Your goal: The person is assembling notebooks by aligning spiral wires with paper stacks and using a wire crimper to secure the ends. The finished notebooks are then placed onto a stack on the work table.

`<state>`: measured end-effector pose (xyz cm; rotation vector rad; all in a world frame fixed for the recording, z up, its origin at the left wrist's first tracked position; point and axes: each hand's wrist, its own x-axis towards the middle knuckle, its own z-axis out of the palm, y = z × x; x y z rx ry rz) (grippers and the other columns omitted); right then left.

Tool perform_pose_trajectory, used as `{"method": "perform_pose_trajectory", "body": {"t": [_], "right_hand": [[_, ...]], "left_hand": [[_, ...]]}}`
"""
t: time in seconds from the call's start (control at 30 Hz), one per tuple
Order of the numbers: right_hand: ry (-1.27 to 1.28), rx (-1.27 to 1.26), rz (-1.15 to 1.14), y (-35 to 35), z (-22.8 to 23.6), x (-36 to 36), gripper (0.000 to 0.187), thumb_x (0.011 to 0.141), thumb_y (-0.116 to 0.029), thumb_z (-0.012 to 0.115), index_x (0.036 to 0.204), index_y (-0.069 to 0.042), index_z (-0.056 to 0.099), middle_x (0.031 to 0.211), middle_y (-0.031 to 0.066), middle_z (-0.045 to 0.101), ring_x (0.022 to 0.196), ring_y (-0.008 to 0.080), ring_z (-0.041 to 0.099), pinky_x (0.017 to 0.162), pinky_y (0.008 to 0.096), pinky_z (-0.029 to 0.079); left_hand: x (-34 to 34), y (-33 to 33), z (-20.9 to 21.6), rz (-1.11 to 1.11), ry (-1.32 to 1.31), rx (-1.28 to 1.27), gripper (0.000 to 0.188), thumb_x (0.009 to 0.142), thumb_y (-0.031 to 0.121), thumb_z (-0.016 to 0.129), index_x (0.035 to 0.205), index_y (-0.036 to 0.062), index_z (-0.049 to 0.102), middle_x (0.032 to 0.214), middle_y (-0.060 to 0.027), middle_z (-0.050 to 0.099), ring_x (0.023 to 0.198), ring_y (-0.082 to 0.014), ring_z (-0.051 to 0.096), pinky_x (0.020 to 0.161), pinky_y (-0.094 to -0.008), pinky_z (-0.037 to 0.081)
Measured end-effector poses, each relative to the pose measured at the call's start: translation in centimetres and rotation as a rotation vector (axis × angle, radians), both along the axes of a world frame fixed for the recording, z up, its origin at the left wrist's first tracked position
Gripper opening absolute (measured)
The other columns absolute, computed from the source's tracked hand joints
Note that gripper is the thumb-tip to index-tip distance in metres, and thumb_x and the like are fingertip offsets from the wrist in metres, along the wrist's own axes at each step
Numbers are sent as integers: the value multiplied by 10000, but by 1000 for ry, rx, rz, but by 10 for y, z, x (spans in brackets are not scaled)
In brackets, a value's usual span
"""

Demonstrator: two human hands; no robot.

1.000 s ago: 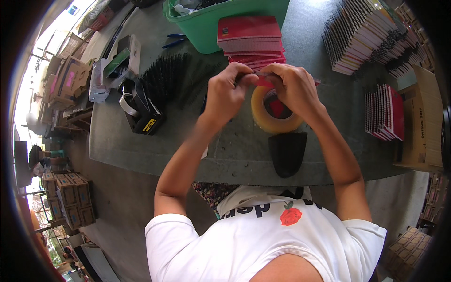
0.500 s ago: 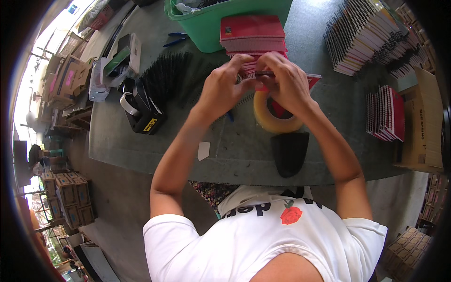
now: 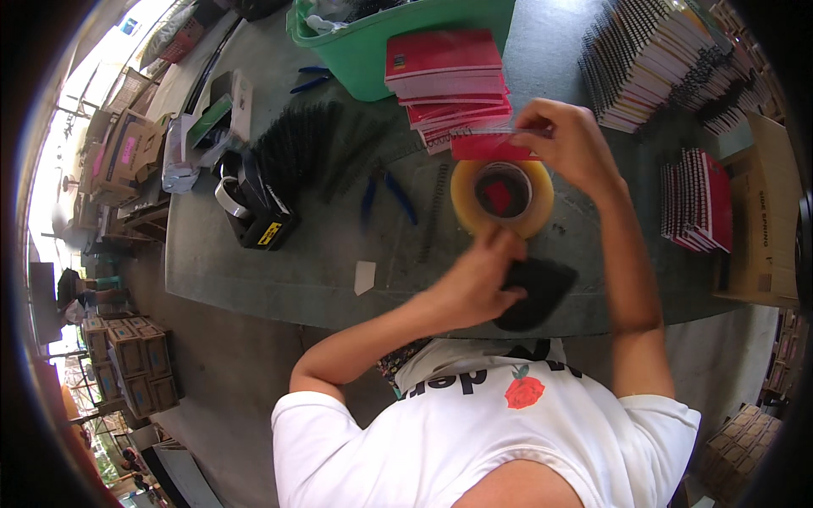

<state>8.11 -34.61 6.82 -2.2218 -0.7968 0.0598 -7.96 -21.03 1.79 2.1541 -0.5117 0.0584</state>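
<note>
My right hand (image 3: 569, 146) pinches the right end of a thin red-covered notebook (image 3: 491, 148). A wire coil (image 3: 461, 133) runs along its upper edge. Just below lies a wide roll of yellowish tape (image 3: 542, 199), with a red piece showing through its core. Near the table's front edge, my left hand (image 3: 478, 284), smeared by motion, has its fingers curled on the left side of a black rounded piece (image 3: 542, 296), which sits tilted. Behind the notebook rises a stack of red notebooks (image 3: 445, 55). Blue-handled pliers (image 3: 398, 199) lie left of the tape.
A green bin (image 3: 360, 55) stands at the back. Black coils (image 3: 296, 140) and a black tape dispenser (image 3: 254, 203) are on the left. Bound notebooks (image 3: 648, 72) pile up far right; more red ones (image 3: 699, 203) stand beside a cardboard box (image 3: 758, 220).
My left hand has left the notebook and come down toward me to the black piece, which has turned. My right hand has shifted right, still on the notebook. The pliers and tape are now uncovered.
</note>
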Motion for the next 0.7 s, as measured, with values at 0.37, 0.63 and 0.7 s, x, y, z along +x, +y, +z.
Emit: {"method": "perform_pose_trajectory", "body": {"t": [0.37, 0.63, 0.7], "right_hand": [[543, 612, 53, -32, -52, 4, 222, 779, -24, 691, 1000, -11, 669, 884, 47, 681, 825, 98, 631, 772, 232, 517], [611, 778, 105, -33, -66, -10, 243, 782, -22, 694, 1023, 0, 662, 915, 53, 679, 849, 105, 628, 790, 238, 516], [640, 817, 128, -29, -63, -7, 237, 789, -24, 690, 1023, 0, 662, 925, 51, 678, 856, 103, 626, 794, 235, 511]], "left_hand": [[65, 66, 87, 456, -365, 67, 340, 750, -1, 669, 1084, 65, 660, 1065, -105, 660, 1012, -209, 619, 886, -301, 461], [81, 65, 87, 448, -529, 12, 386, 754, 11, 673, 1119, 131, 646, 907, -109, 651, 859, -253, 634, 776, -324, 502], [69, 49, 67, 243, -302, 146, 381, 754, 5, 671, 1116, 120, 649, 939, -117, 656, 861, -258, 633, 788, -327, 500]]}}
